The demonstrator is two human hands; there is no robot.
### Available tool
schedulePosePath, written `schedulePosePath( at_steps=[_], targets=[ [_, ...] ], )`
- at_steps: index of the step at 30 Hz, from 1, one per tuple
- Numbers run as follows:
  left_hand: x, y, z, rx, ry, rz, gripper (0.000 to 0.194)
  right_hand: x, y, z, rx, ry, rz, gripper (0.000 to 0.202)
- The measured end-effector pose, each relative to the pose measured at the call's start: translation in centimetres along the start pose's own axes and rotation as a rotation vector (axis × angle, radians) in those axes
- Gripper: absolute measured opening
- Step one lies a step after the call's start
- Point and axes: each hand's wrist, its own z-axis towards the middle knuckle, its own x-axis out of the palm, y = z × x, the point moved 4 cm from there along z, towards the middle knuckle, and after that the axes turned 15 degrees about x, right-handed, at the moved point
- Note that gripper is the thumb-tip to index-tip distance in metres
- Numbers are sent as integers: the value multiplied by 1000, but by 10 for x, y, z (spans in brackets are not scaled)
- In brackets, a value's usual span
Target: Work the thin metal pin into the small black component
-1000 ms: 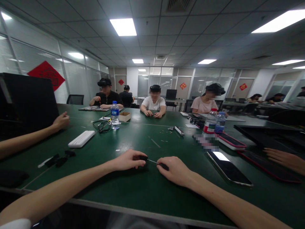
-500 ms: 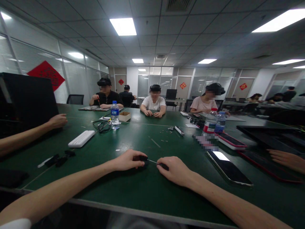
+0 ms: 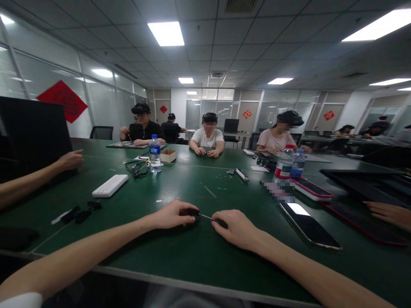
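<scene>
My left hand (image 3: 175,214) is closed around a small black object (image 3: 193,212), mostly covered by the fingers; I cannot make out its kind. Closed on the dark handle of a thin screwdriver (image 3: 205,217) is my right hand (image 3: 236,226), fingers curled over it. The slim metal shaft points left and its tip meets or nearly meets the black object. Both hands rest low over the green table (image 3: 180,261), near its front edge.
A white box-shaped device (image 3: 110,186), small black parts (image 3: 83,215) and a water bottle (image 3: 155,155) stand left. A smartphone (image 3: 310,225) and large bottle (image 3: 284,164) are right. Other people's hands reach in at left (image 3: 71,160) and right (image 3: 388,215). Tiny bits (image 3: 221,176) lie ahead.
My hands, the screwdriver and the black object hold almost the same position. The other person's hand at the left has shifted slightly left, along with the dark panel beside it.
</scene>
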Motion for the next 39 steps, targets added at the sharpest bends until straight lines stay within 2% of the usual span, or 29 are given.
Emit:
schedulePosePath(
  at_steps=[39],
  targets=[
    [0,4,0,27,-6,9,49,0,0,0,-9,4,-19,31]
  ],
)
